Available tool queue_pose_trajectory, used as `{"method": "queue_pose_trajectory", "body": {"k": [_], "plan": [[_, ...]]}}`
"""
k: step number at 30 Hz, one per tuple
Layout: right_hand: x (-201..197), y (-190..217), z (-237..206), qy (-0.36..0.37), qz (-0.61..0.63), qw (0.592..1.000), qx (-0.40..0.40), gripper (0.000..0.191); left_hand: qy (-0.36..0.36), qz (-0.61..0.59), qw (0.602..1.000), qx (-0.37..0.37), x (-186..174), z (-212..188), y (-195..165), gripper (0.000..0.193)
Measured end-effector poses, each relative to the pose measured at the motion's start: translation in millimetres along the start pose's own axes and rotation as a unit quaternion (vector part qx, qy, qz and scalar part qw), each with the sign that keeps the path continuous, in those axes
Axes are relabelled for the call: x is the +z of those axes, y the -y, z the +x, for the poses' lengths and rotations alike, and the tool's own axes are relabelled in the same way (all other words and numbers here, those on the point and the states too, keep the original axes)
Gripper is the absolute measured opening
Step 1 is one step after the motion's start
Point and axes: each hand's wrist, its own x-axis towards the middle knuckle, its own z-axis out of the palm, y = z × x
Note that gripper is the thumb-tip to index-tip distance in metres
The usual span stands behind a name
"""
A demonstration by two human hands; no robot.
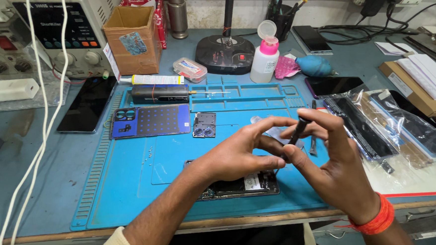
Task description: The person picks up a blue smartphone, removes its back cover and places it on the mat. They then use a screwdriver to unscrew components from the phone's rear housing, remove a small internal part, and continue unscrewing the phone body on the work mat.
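Both hands [286, 151] pinch a slim black tool [297, 131], tilted upright.

A grey-blue workbench [50, 198] with a worn wooden front edge fills most of the frame. Along the top runs a pale, scuffed wall [209, 7], meeting the bench at the back. The black round base and pole of a stand [225, 51] rise at top centre. Light is even and bright, with soft shadows; below the edge at the bottom it is dark
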Motion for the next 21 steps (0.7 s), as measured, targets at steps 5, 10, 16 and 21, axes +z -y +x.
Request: {"method": "queue_pose_trajectory", "body": {"k": [5,10,16,21], "plan": [[4.6,-5.6,-0.1,-0.027,-0.025,0.999,0.024,0.066,-0.070,0.204,0.974,-0.064,12.9,6.2,-6.9,0.079],[-2.5,-5.6,-1.5,0.019,0.062,0.998,0.006,0.058,-0.026,0.036,0.999,0.005,5.9,0.2,-10.5,0.091],[4.7,-3.9,-2.5,-0.007,0.017,1.000,0.008,0.065,-0.058,0.113,0.992,-0.019,12.1,3.9,-7.9,0.092],[-1.2,-3.4,-3.9,0.023,0.067,0.997,0.005,0.062,0.005,0.079,0.993,0.084,1.3,0.1,-4.4,0.090]]}}
